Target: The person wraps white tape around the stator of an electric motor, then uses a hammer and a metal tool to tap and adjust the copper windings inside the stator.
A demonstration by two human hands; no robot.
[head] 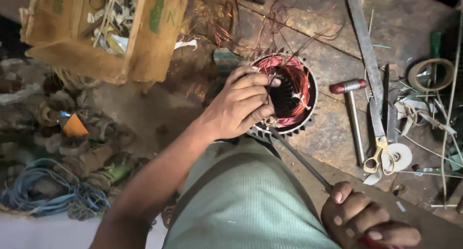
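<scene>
Head view: a cluttered workshop counter (337,133) is seen from above, with a motor stator at its middle.
Counter: worn and dark, strewn with loose copper wire and scraps; a cardboard box (144,51) full of offcuts is set at the far left.
Stator: the motor stator (289,92) lies flat on the counter, its finned rim outward and its red copper winding (294,77) packed round the bore.
Left hand: the left hand (238,106) is laid over the near-left rim of the stator, fingers curled in a narrow grip on the winding at the bore's edge.
Right hand: the right hand (366,220) is closed round the handle of a long thin metal rod (299,157) (a red handle end barely shows under the fingers).
Rod: it runs from the right hand up to the stator, its tip hidden beneath the left hand's fingers.
Step in hand: the winding is judged to be worked at the slots, pressed or levered with the rod while the coil is steadied.
Next move: a firm hold on the rim and a careful tip would be called for, since the wire's enamel could be scratched.
Small things: a hammer (349,92), yellow-handled scissors (378,155) and a tape roll (429,73) lie to the right, well apart from both hands.
</scene>
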